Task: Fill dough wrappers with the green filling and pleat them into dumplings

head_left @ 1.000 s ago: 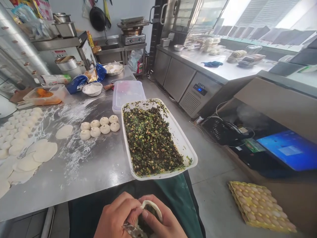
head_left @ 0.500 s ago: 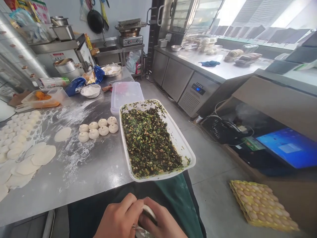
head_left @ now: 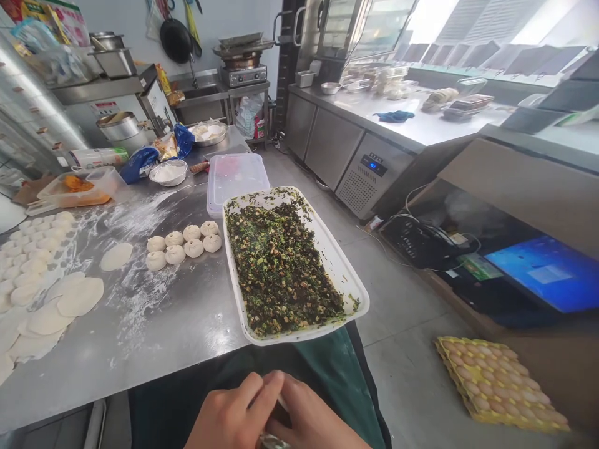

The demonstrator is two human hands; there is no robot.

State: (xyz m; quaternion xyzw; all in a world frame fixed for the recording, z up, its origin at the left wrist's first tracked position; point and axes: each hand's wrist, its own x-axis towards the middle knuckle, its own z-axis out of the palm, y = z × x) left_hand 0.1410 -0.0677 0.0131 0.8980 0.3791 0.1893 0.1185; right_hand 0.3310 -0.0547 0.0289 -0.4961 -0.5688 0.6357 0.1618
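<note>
Low in front of my green apron, both hands are closed together around a filled dough bun [head_left: 282, 402]. Only slivers of the bun show between the fingers. My left hand [head_left: 231, 411] curls over it from the left, and my right hand [head_left: 316, 411] from the right, thumbs and fingertips meeting at its top. Just beyond stands a white tub [head_left: 361, 296] at the table corner, holding chopped green filling [head_left: 285, 268]. To its left sit two rows of pleated buns [head_left: 175, 254]. A single round wrapper [head_left: 116, 256] lies further left, near a fan of overlapping wrappers [head_left: 80, 297].
Small dough pieces [head_left: 35, 265] cover the left of the floured steel table [head_left: 187, 312]. Behind are a plastic lid [head_left: 236, 181], a bowl of flour [head_left: 168, 173] and a container with orange food [head_left: 77, 193]. Egg trays [head_left: 500, 380] lie low at the right.
My fingers have drawn closer together over the bun, covering more of its dough. Both hands have shifted slightly right. The view has turned a little; the table's contents stay as they were.
</note>
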